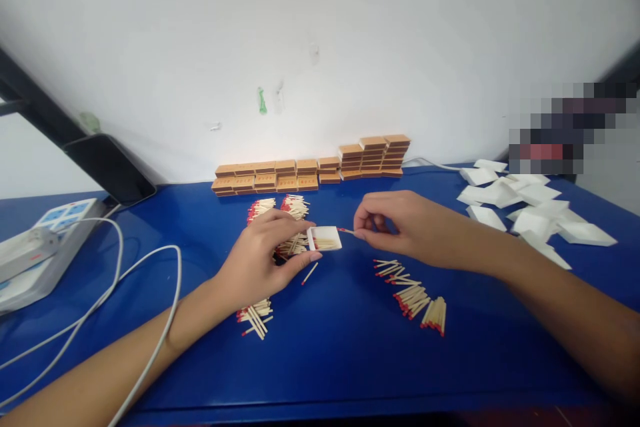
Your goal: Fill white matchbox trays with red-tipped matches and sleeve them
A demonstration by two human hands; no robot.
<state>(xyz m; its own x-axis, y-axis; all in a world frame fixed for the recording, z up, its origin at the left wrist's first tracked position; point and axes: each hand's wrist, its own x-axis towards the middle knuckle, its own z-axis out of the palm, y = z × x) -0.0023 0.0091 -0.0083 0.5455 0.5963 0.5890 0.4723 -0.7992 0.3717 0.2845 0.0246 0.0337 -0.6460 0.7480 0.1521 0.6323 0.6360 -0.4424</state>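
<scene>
Apparently partway: left hand holds a partly filled white tray mid-worktop, right hand pinches a match just beside it, more loose matches nearer the front edge, matchboxes stacked along the back edge, spare white trays toward the right edge.

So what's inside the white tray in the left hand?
Several matches, lying toward the near side of the tray. Anything beneath them is covered, so I can't give a count.
</scene>
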